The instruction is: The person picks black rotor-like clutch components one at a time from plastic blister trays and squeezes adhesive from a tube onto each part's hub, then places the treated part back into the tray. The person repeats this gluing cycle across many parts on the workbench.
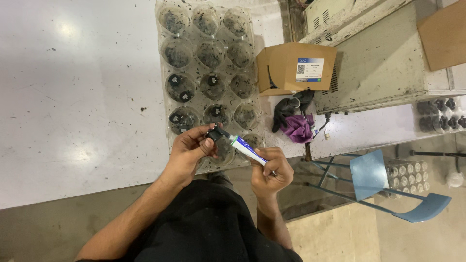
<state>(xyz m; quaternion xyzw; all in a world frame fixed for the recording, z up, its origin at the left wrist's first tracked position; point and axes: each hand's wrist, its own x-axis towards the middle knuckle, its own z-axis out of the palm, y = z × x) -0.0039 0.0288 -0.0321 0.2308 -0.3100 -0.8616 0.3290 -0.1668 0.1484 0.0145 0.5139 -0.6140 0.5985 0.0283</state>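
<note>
- Hands meet at the table (73, 121) edge, just over the near end of the clear plastic tray (209, 73) of dusty cups.
- Left hand (189, 153) pinches a small black part (213, 133) in a clenched grip, thumb and fingers curled round it, wrist bent inward.
- Right hand (272, 170) is wrapped tight about a white-and-blue tube (245, 148), nozzle aimed toward ten o'clock, touching the part.
- Steady, gentle squeezing with the part held still looks wisest, I'd judge.
- Cardboard box (293, 68) sits at one o'clock; purple cloth (298, 128) lies near it.
</note>
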